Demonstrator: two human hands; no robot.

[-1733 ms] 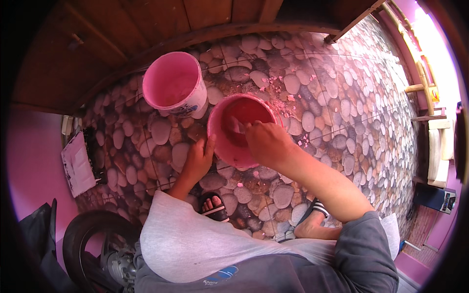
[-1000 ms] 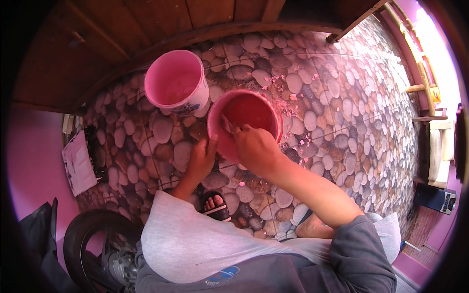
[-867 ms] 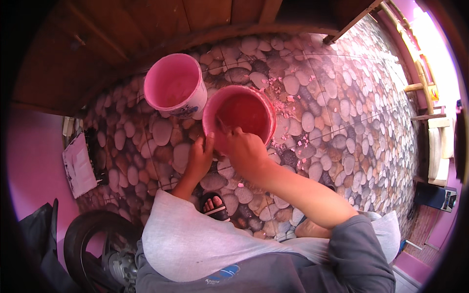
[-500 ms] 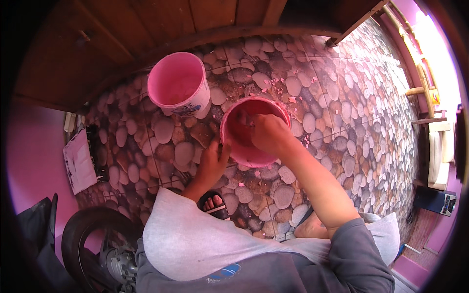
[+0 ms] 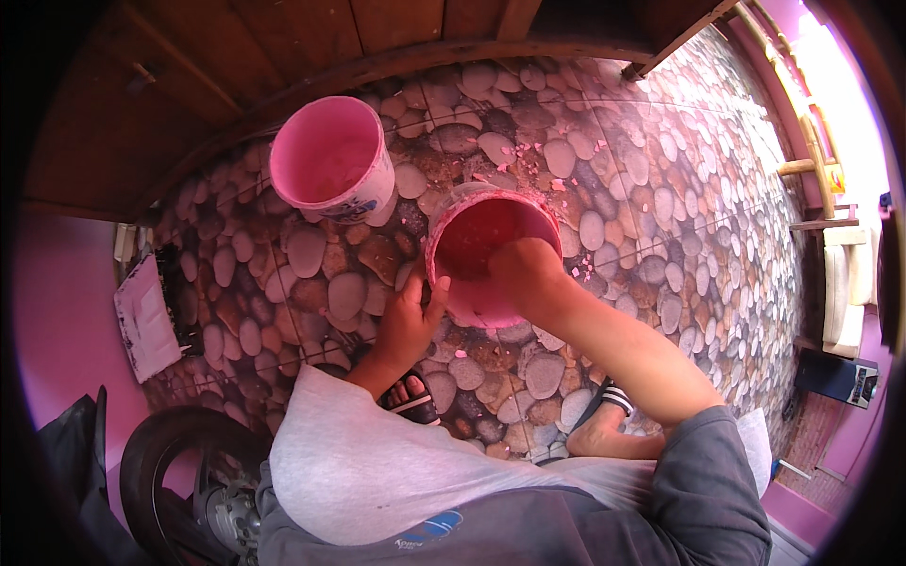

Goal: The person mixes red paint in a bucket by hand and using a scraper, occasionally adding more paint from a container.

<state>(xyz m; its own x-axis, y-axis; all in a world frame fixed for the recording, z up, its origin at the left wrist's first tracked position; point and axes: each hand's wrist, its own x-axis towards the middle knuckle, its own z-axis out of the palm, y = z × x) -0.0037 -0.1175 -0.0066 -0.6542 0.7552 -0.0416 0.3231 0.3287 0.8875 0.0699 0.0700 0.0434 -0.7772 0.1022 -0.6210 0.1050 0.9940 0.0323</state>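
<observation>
In front of me a paint bucket [image 5: 483, 311], pink-coated inside with a crusted rim, tilts slightly on the floor. My left hand [image 5: 411, 311] grips its left side, thumb near the rim. Deep in the bucket is my right hand [image 5: 528, 271], its fingers out of sight beyond the wrist, so whether they hold anything is hidden. The bottom of the bucket looks darker red and shaded. A second bucket [image 5: 376, 200], white outside and pink within, stands farther off to the left, untouched.
Pink flakes [image 5: 557, 184] lie scattered on the pebble-patterned floor [image 5: 651, 274]. Dark wooden furniture [image 5: 396, 28] borders the far side. At left are a smeared white panel [image 5: 146, 316] and a wheel [image 5: 156, 472]. My sandalled feet flank the near floor.
My right hand has moved right and toward me inside the bucket, and its fingers have gone from view. The bucket has tipped a little. The left hand stays at its side.
</observation>
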